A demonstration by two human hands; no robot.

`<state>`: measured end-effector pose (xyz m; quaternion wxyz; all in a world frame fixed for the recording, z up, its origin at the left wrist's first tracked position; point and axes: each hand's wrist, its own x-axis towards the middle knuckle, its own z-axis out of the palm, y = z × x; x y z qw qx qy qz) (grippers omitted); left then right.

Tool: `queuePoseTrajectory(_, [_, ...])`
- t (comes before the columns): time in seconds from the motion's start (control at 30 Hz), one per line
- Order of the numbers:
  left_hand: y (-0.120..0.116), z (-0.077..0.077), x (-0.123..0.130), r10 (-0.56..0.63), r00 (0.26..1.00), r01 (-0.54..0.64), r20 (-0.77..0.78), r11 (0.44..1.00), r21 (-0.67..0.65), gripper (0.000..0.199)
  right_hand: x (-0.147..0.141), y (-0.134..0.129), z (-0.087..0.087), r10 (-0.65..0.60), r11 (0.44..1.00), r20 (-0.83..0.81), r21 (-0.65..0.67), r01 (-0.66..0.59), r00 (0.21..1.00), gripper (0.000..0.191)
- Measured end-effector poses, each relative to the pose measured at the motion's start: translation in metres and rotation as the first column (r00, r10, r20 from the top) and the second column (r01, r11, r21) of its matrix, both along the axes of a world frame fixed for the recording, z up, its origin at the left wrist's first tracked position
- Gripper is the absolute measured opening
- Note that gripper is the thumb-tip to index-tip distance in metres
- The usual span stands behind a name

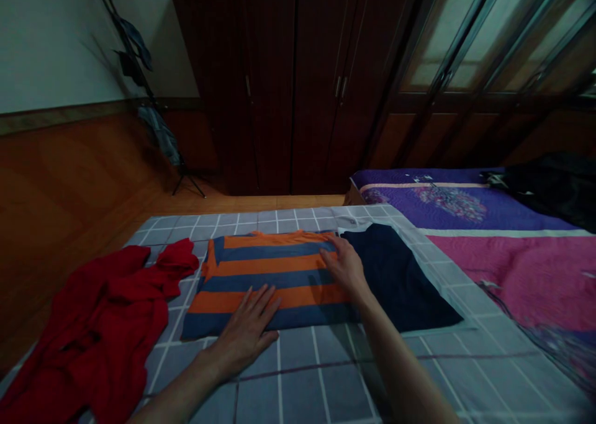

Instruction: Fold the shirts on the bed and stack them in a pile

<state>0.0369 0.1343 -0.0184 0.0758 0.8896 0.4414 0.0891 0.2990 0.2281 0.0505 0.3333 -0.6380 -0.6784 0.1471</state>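
An orange and blue striped shirt [274,264] lies spread in a flat, roughly rectangular shape on the grey checked cloth [298,365]. My left hand [249,321] rests flat on its near edge, fingers stretched out. Over the shirt's right part is my right hand [343,262], fingers extended toward the far edge and slightly apart. Just right of the shirt, and meeting it, lies a dark navy piece of clothing [400,281] with a pale edge showing around it. Neither hand grips anything.
A crumpled red garment [107,318] lies on the left of the cloth. To the right is a bed with a purple and pink cover [447,203], a black garment [554,185] on it. A coat stand [135,58] and dark wardrobe [293,89] stand behind.
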Motion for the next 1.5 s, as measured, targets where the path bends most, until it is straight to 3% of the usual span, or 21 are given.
queuePoseTrajectory(0.07, [-0.005, -0.002, 0.0, 0.001, 0.999, -0.001, 0.045, 1.0, 0.006, 0.062, 0.009, -0.036, 0.011, -0.01, 0.998, -0.276, -0.067, -0.008, 0.961, 0.043])
queuePoseTrajectory(0.1, [-0.005, -0.002, -0.002, 0.003, 0.998, -0.004, 0.068, 1.0, 0.007, 0.061, 0.013, -0.057, 0.012, -0.05, 0.99, -0.532, -0.14, -0.03, 0.845, 0.043])
queuePoseTrajectory(0.17, [-0.001, -0.001, -0.005, -0.003, 0.994, 0.003, 0.106, 1.0, -0.001, 0.061, 0.018, -0.1, 0.005, -0.246, 0.948, -0.858, -0.311, -0.074, 0.451, 0.045])
queuePoseTrajectory(0.2, [0.001, -0.001, -0.006, -0.006, 0.993, 0.007, 0.12, 1.0, -0.01, 0.061, 0.02, -0.119, -0.003, -0.357, 0.916, -0.894, -0.392, -0.086, 0.27, 0.047])
queuePoseTrajectory(0.27, [0.003, 0.0, -0.007, -0.005, 0.989, 0.01, 0.146, 0.999, -0.036, 0.06, 0.022, -0.15, -0.021, -0.519, 0.847, -0.854, -0.518, -0.122, 0.025, 0.047])
queuePoseTrajectory(0.33, [0.003, 0.001, -0.007, 0.01, 0.984, 0.001, 0.18, 0.998, -0.058, 0.058, 0.021, -0.165, -0.036, -0.579, 0.814, -0.808, -0.565, -0.132, -0.112, 0.041])
queuePoseTrajectory(0.43, [0.002, 0.002, -0.008, 0.03, 0.973, -0.013, 0.228, 0.997, -0.075, 0.056, 0.016, -0.162, -0.043, -0.564, 0.824, -0.803, -0.564, -0.064, -0.192, 0.03])
queuePoseTrajectory(0.67, [0.003, 0.0, -0.008, 0.055, 0.952, -0.025, 0.301, 0.994, -0.102, 0.054, 0.006, -0.119, -0.031, -0.623, 0.781, -0.769, -0.619, -0.076, -0.143, 0.018])
queuePoseTrajectory(0.73, [0.003, 0.002, -0.007, 0.078, 0.937, -0.032, 0.34, 0.99, -0.139, 0.053, 0.006, -0.113, -0.033, -0.641, 0.766, -0.759, -0.643, -0.024, -0.112, 0.017])
queuePoseTrajectory(0.87, [0.002, 0.009, -0.006, 0.223, 0.844, -0.092, 0.488, 0.956, -0.278, 0.05, 0.002, -0.105, -0.039, -0.535, 0.839, -0.835, -0.506, 0.202, 0.129, 0.026])
queuePoseTrajectory(0.93, [0.004, 0.012, -0.006, 0.336, 0.739, -0.102, 0.585, 0.913, -0.395, 0.049, -0.007, -0.097, -0.035, -0.473, 0.873, -0.836, -0.401, 0.277, 0.278, 0.032])
queuePoseTrajectory(1.0, [0.008, 0.016, -0.009, 0.449, 0.578, -0.052, 0.681, 0.853, -0.519, 0.049, -0.023, -0.083, -0.025, -0.393, 0.915, -0.778, -0.281, 0.29, 0.489, 0.031])
queuePoseTrajectory(1.1, [0.022, 0.027, -0.022, 0.642, 0.264, 0.061, 0.72, 0.734, -0.676, 0.047, -0.063, -0.058, -0.004, -0.191, 0.981, -0.612, -0.115, 0.153, 0.768, 0.03])
queuePoseTrajectory(1.17, [0.035, 0.037, -0.04, 0.749, 0.073, 0.139, 0.659, 0.647, -0.75, 0.045, -0.1, -0.045, 0.01, -0.069, 0.997, -0.531, -0.058, 0.045, 0.844, 0.026])
queuePoseTrajectory(1.27, [0.053, 0.05, -0.076, 0.823, -0.091, 0.226, 0.561, 0.566, -0.793, 0.043, -0.163, -0.042, 0.019, 0.106, 0.994, -0.398, 0.012, -0.11, 0.911, 0.012])
queuePoseTrajectory(1.33, [0.062, 0.053, -0.1, 0.831, -0.126, 0.207, 0.541, 0.556, -0.805, 0.041, -0.201, -0.053, 0.014, 0.299, 0.954, -0.118, 0.064, -0.293, 0.947, 0.012])
queuePoseTrajectory(1.37, [0.065, 0.052, -0.109, 0.83, -0.132, 0.18, 0.542, 0.558, -0.81, 0.038, -0.217, -0.061, 0.008, 0.4, 0.913, 0.062, 0.057, -0.403, 0.915, 0.014])
queuePoseTrajectory(1.43, [0.069, 0.045, -0.121, 0.818, -0.128, 0.131, 0.56, 0.574, -0.808, 0.032, -0.241, -0.077, -0.007, 0.533, 0.827, 0.332, -0.01, -0.562, 0.778, 0.016])
queuePoseTrajectory(1.5, [0.07, 0.036, -0.124, 0.802, -0.112, 0.091, 0.587, 0.597, -0.797, 0.031, -0.254, -0.09, -0.023, 0.582, 0.783, 0.421, -0.061, -0.618, 0.696, 0.015])
